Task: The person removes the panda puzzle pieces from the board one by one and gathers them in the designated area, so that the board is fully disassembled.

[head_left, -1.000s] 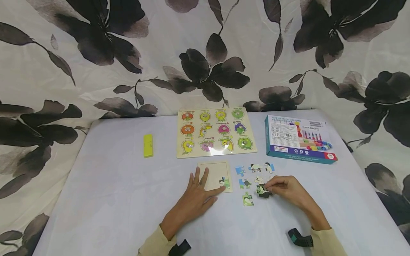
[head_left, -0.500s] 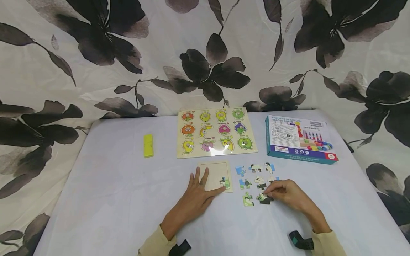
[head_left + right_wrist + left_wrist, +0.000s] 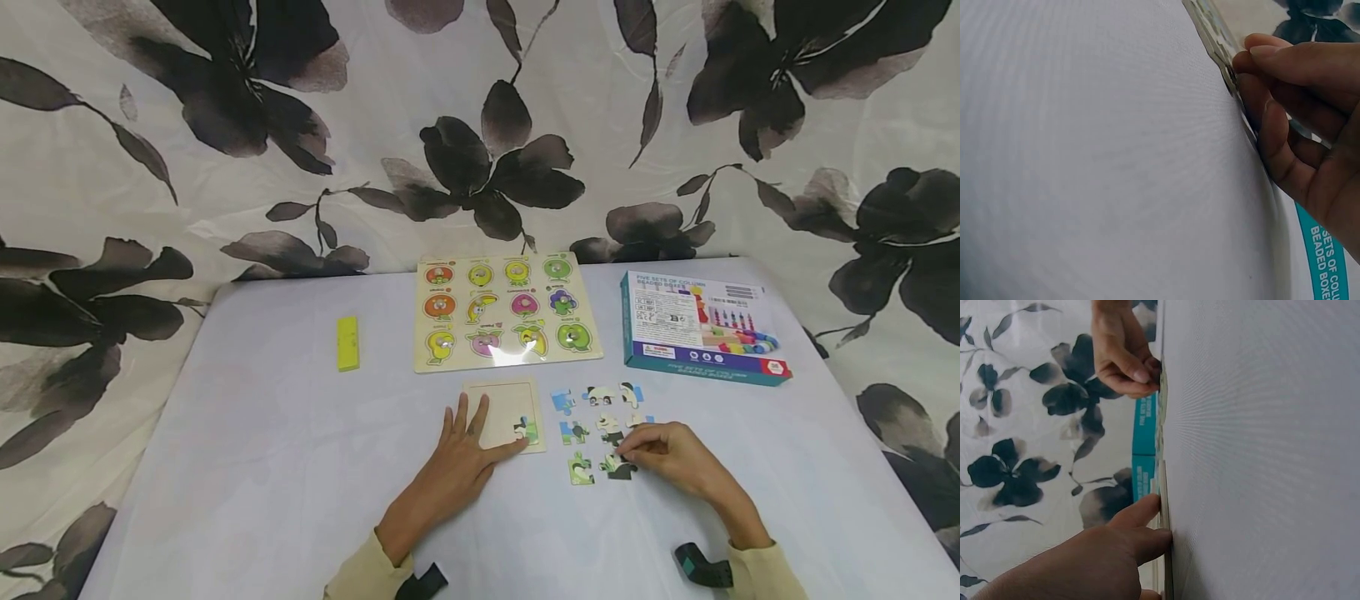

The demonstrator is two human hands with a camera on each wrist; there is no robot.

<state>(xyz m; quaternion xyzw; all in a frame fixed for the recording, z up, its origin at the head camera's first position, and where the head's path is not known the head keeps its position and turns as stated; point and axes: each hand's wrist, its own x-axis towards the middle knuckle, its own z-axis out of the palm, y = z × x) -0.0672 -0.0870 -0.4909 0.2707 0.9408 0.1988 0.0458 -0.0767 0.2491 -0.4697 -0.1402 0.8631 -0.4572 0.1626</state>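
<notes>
My left hand (image 3: 457,462) rests with spread fingers on a small square wooden puzzle tray (image 3: 498,390), its thumb at the tray's lower right corner. One green, black and white puzzle piece (image 3: 531,427) lies in that corner. My right hand (image 3: 678,458) pinches a panda puzzle piece (image 3: 619,471) between thumb and fingers at the bottom of a group of loose pieces. In the right wrist view the fingertips (image 3: 1254,56) meet a thin piece edge low over the cloth. Blue-and-panda pieces (image 3: 599,396) lie above it; a green piece (image 3: 580,469) lies to its left. The right hand partly hides some pieces.
A fruit puzzle board (image 3: 510,312) lies behind the tray. At the back right is a teal and white box (image 3: 701,329). A yellow block (image 3: 347,343) lies to the left on the white-covered table (image 3: 247,467). Flowered cloth (image 3: 300,125) hangs behind.
The right hand has lowered the panda piece from a tilted position over the others to the bottom row and shifted it slightly left. The left hand has stayed on the tray.
</notes>
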